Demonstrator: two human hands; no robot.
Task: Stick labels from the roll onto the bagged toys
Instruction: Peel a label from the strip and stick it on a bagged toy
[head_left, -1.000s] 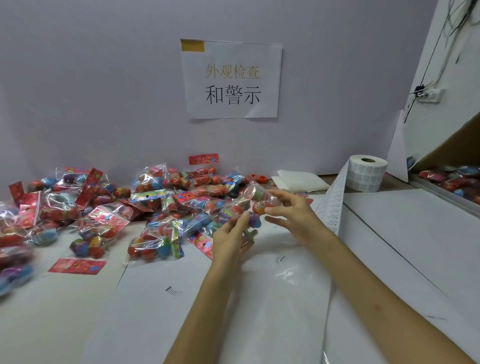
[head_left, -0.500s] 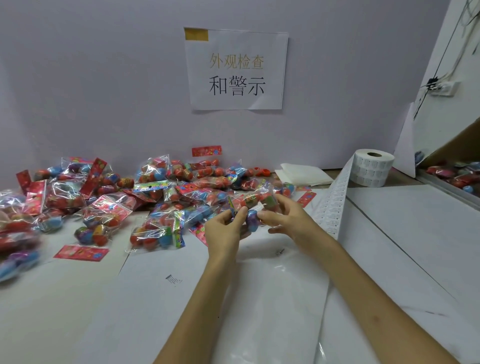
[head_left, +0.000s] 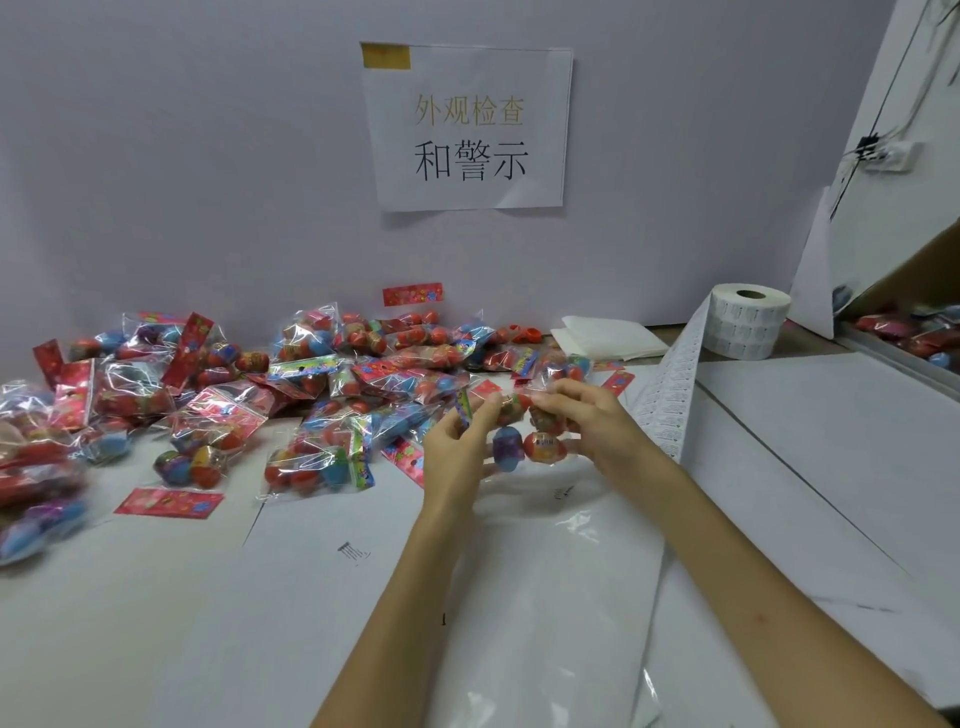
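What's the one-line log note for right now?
left hand grip: pinches bagged toy | right hand grip: pinches same bag | label roll: back right, strip unrolled toward hands | toy pile: left, behind hands

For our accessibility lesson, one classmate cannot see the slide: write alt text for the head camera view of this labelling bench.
A person's left hand and right hand hold a clear bag of egg toys above a white table. A pile of bagged toys lies at left; a label roll, strip trailing, stands at right.
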